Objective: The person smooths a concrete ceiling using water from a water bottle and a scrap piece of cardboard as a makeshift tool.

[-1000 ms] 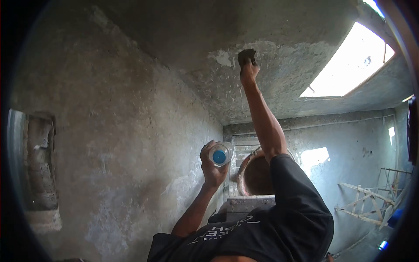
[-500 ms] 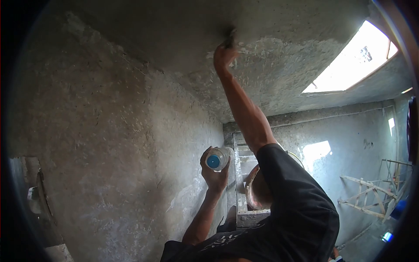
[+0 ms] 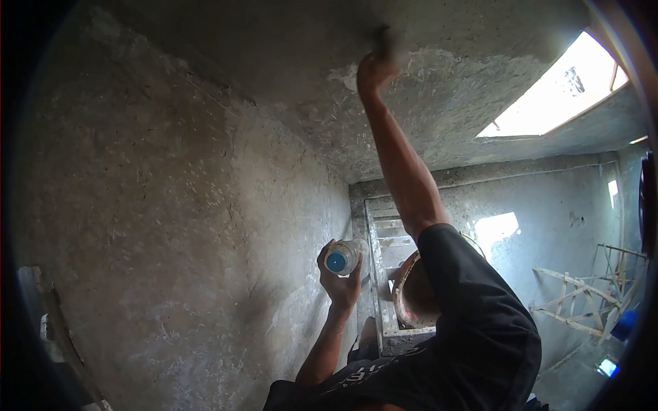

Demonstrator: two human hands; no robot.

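My left hand (image 3: 340,282) is wrapped round a clear plastic bottle (image 3: 351,251), whose blue cap faces me. It holds the bottle low beside the plastered wall (image 3: 192,226). Raised high, my right hand (image 3: 375,72) is closed on a small dark object (image 3: 384,39) at the rough grey surface overhead (image 3: 452,75). Motion blurs that object, so its kind does not show. Pale, rough patches run across the surface close to this hand.
Below my right arm are a round bucket (image 3: 404,316) with a stained rim and a slatted wooden frame (image 3: 388,233). A bright opening (image 3: 548,96) lies at upper right. Wooden trestle-like framing (image 3: 572,301) stands farther right, near a blue object (image 3: 624,326).
My right hand has moved a little up and to the right with the dark object. The bottle stays in my left hand, nearly in the same place.
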